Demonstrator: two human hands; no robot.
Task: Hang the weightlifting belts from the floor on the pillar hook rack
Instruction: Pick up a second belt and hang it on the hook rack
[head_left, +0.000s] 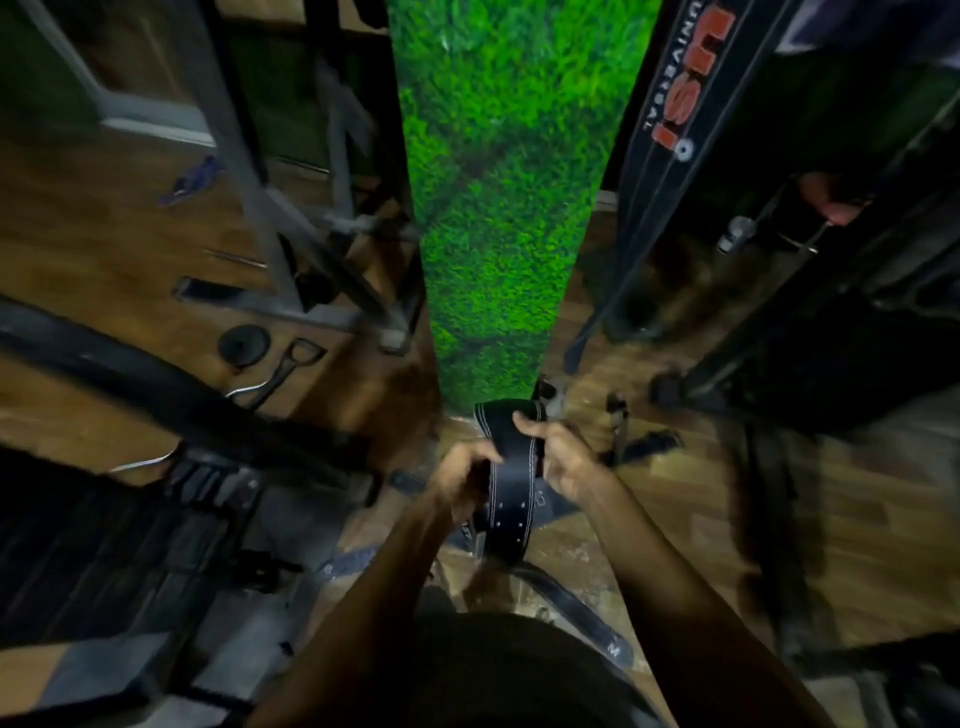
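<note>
A black leather weightlifting belt (506, 480) with white stitching and punched holes hangs between my hands in front of the green turf-covered pillar (498, 208). My left hand (462, 478) grips its left edge and my right hand (558, 457) grips its upper right part. A second black belt (576, 605) lies on the wooden floor by my feet, and a third (649, 444) lies to the right near the pillar's base. A black belt with red lettering (680, 104) hangs at the pillar's right side. No hook is visible.
Grey gym machine frames (291, 249) stand to the left of the pillar, with a small weight plate (243, 344) and a cable handle (291, 364) on the floor. Dark equipment (831, 338) crowds the right. A black bench or mat (104, 545) fills the lower left.
</note>
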